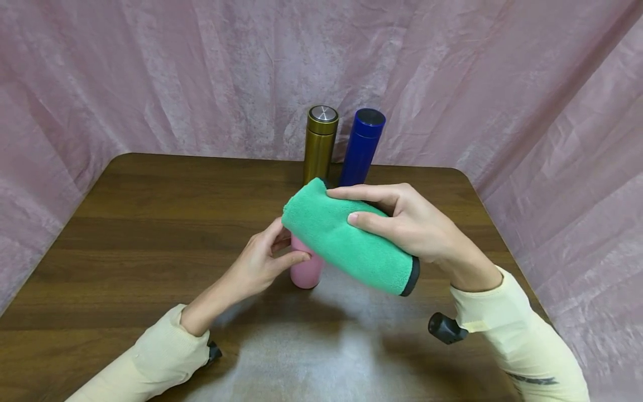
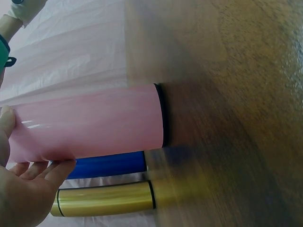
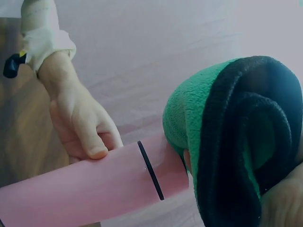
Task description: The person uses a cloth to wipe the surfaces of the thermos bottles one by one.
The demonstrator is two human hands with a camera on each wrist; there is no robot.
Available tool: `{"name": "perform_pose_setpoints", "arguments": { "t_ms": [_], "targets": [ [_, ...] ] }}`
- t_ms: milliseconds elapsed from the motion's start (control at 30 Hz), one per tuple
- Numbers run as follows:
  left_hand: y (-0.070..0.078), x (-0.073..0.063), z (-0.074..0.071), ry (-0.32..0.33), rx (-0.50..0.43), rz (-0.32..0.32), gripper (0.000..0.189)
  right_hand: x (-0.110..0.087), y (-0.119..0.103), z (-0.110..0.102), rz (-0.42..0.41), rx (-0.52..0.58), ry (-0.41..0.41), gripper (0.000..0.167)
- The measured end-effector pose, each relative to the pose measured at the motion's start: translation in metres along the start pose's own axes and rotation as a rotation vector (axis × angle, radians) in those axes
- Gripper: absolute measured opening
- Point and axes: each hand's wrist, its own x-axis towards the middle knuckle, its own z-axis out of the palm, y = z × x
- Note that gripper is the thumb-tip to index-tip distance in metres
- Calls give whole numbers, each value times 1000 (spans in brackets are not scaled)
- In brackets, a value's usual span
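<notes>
Grip, two: left hand (image 1: 258, 259), fingers and thumb curled round a pink bottle (image 1: 305, 274); right hand (image 1: 419, 226), thumb and fingers clamped on a green cloth (image 1: 346, 240). Curtain (image 1: 226, 84), pink: behind the tabletop and to both sides. Tabletop (image 1: 150, 223), wood-grained: bears the bottles. The green cloth, black-edged: folded in layers, held aslant across the pink bottle's upper end in the head view; folding probably makes it a thick, easily held pad. Contact between them: cannot be told. The pink bottle: appears upright on the tabletop, nearest the person, held by its side apparently for steadiness. One gold bottle (image 1: 318, 153), one blue bottle (image 1: 360, 148): standing side by side beyond, apart, likely set back for working room. Lids (image 1: 324, 114): fitted on all three; contents hidden. Wrist devices (image 1: 446, 328), black, two: one at each sleeve (image 1: 166, 346).
</notes>
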Motion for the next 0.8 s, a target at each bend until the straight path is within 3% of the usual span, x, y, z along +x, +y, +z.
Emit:
{"name": "perform_pose_setpoints", "arguments": {
  "t_ms": [367,800],
  "targets": [
    [2,1,-1,6,17,-32,61,19,3,-6,-23,-123,55,39],
    [0,1,-1,24,61,-9,65,25,8,-14,62,-130,111,38]
  ]
}}
